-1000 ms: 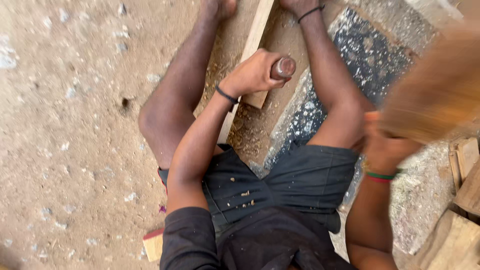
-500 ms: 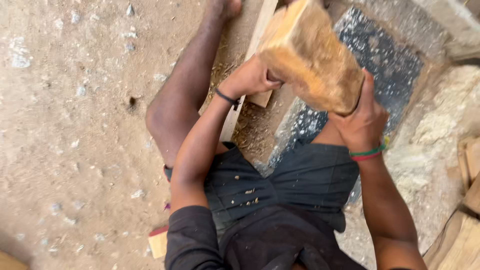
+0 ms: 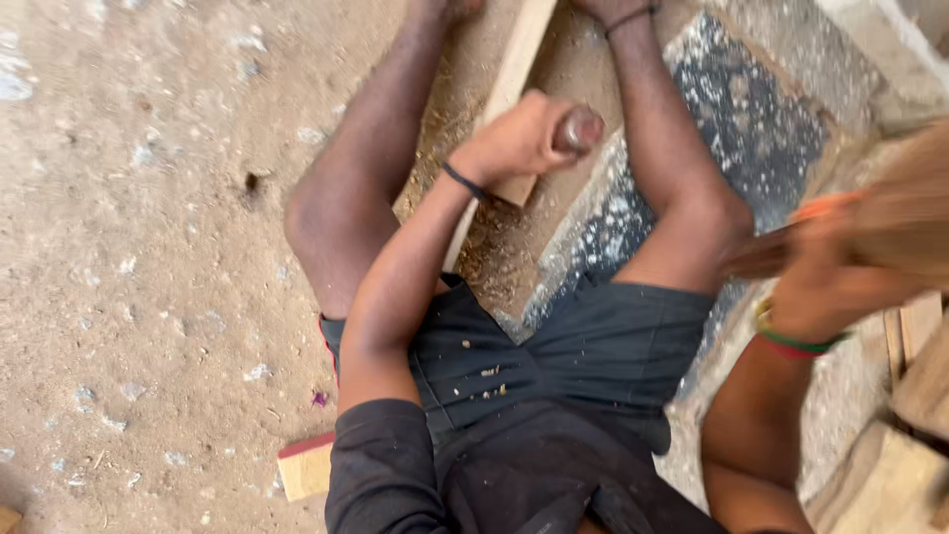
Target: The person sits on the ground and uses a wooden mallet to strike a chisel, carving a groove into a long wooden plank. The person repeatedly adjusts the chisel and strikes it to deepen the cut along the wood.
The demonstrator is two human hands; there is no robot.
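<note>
while the person sits on sandy ground (image 3: 148,247) with legs spread, one pale wooden strip (image 3: 509,89) lies between them on sawdust, just beside a dark speckled slab (image 3: 751,129). the left hand (image 3: 514,138) is closed around a round-topped tool handle (image 3: 578,129) held over the strip. the right hand (image 3: 840,267), blurred, grips one tan wooden block (image 3: 914,208) out at the right side. one small red-edged wood offcut (image 3: 306,465) lies by the hip, and more pale blocks (image 3: 909,435) stand at the right edge.
</note>
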